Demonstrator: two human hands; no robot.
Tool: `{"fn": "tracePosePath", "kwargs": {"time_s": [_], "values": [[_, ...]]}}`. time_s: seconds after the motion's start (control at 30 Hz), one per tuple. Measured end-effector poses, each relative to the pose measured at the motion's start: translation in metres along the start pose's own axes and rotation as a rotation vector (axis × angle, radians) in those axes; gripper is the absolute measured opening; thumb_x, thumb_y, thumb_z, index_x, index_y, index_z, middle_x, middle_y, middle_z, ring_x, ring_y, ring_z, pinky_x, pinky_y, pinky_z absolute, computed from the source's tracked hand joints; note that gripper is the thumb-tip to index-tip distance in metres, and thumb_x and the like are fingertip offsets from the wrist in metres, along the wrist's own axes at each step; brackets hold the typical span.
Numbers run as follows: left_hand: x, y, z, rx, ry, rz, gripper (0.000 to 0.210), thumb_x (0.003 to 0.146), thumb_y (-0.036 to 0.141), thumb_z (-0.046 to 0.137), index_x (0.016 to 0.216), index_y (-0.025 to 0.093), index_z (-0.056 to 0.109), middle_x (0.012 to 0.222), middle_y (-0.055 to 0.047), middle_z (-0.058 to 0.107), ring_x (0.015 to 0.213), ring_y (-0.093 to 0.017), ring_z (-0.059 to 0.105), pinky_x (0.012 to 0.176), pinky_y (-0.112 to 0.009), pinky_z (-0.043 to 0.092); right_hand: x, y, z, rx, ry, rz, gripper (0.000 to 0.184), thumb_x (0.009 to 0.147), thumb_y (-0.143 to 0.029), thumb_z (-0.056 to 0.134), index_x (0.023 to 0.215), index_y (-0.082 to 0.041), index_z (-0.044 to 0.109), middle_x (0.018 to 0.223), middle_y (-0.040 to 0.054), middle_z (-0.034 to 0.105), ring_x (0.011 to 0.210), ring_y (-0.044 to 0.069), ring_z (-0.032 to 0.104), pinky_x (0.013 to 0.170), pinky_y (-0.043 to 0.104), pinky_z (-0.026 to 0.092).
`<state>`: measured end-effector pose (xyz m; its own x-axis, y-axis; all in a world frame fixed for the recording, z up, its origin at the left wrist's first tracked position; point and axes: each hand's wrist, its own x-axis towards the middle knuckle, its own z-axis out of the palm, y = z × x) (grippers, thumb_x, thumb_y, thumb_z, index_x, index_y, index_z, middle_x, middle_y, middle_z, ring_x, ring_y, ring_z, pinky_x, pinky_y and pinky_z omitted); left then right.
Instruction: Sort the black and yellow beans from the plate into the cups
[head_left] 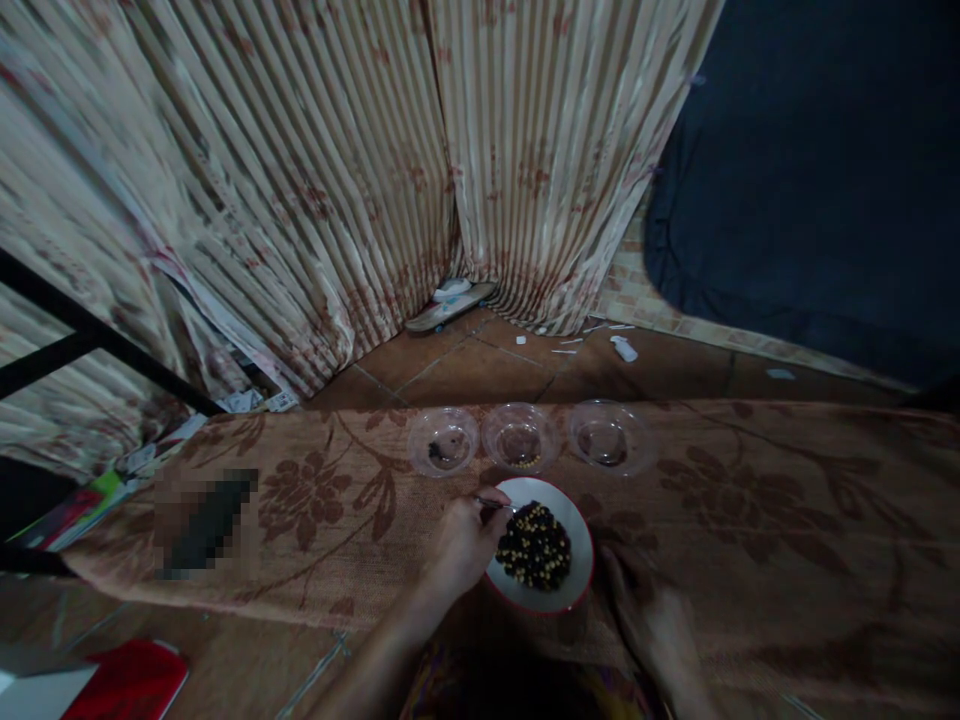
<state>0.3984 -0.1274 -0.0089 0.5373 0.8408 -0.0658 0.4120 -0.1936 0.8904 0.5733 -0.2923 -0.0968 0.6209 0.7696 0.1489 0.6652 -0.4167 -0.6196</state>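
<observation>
A white plate with a red rim (583,577) lies on the cloth, with a heap of dark and yellow beans or seeds (534,547) in its middle. My left hand (474,535) is at the plate's left edge, its fingers pinched on a slim tool that looks like tweezers (491,502), the tip over the heap. To the right of the plate is my right hand (649,600), in shadow and somewhat blurred. Its fingers appear loosely stretched, and I see nothing in them. Behind the plate stand three clear plastic bowls: left (444,440), middle (519,437) and right (609,437), each with a few small pieces inside.
A brown flower-patterned cloth (720,520) covers the low surface. A blurred-out dark item (210,525) lies on its left part. Beyond are striped curtains (375,150), a skateboard (451,305) and a white bottle (623,348) on the tiles. A black metal frame (90,330) stands left.
</observation>
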Motion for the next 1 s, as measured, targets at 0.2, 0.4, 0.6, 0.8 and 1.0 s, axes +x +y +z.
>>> {"fn": "tracePosePath", "kwargs": {"time_s": [0.2, 0.4, 0.6, 0.8, 1.0], "values": [[0.000, -0.007, 0.004, 0.062, -0.014, 0.042, 0.013, 0.082, 0.026, 0.057, 0.086, 0.021, 0.068, 0.071, 0.000, 0.070, 0.064, -0.014, 0.065, 0.056, -0.020, 0.046, 0.000, 0.000, 0.000, -0.024, -0.005, 0.016, 0.045, 0.094, -0.050, 0.035, 0.103, -0.022, 0.070, 0.107, 0.0076, 0.072, 0.086, 0.021, 0.071, 0.071, 0.029, 0.053], [0.001, -0.012, 0.008, 0.088, -0.015, 0.068, 0.014, 0.084, 0.027, 0.056, 0.088, 0.021, 0.068, 0.078, -0.001, 0.072, 0.069, -0.015, 0.067, 0.059, -0.019, 0.048, -0.001, 0.002, 0.001, -0.024, -0.017, 0.031, 0.045, 0.094, -0.050, 0.035, 0.106, -0.023, 0.069, 0.108, 0.0060, 0.072, 0.088, 0.021, 0.070, 0.072, 0.029, 0.053], [0.002, -0.012, 0.009, 0.086, 0.004, 0.066, 0.013, 0.084, 0.025, 0.055, 0.085, 0.021, 0.067, 0.073, -0.001, 0.071, 0.066, -0.015, 0.066, 0.059, -0.020, 0.048, -0.001, 0.003, 0.002, -0.011, -0.011, 0.035, 0.044, 0.094, -0.050, 0.036, 0.105, -0.023, 0.070, 0.108, 0.0056, 0.072, 0.089, 0.021, 0.070, 0.073, 0.029, 0.053], [-0.001, -0.007, 0.004, 0.085, 0.024, 0.085, 0.017, 0.086, 0.030, 0.054, 0.086, 0.020, 0.068, 0.068, 0.000, 0.069, 0.060, -0.014, 0.063, 0.055, -0.020, 0.046, 0.001, 0.002, 0.001, 0.012, -0.001, 0.011, 0.044, 0.094, -0.049, 0.035, 0.102, -0.023, 0.070, 0.107, 0.0066, 0.072, 0.089, 0.021, 0.070, 0.073, 0.030, 0.053], [-0.002, 0.003, -0.005, -0.010, 0.055, 0.063, 0.015, 0.083, 0.029, 0.057, 0.084, 0.019, 0.068, 0.069, -0.001, 0.069, 0.062, -0.014, 0.064, 0.055, -0.020, 0.046, 0.000, 0.000, 0.000, -0.001, -0.011, 0.031, 0.043, 0.094, -0.050, 0.036, 0.100, -0.023, 0.070, 0.105, 0.0066, 0.073, 0.088, 0.022, 0.071, 0.072, 0.029, 0.053]]}}
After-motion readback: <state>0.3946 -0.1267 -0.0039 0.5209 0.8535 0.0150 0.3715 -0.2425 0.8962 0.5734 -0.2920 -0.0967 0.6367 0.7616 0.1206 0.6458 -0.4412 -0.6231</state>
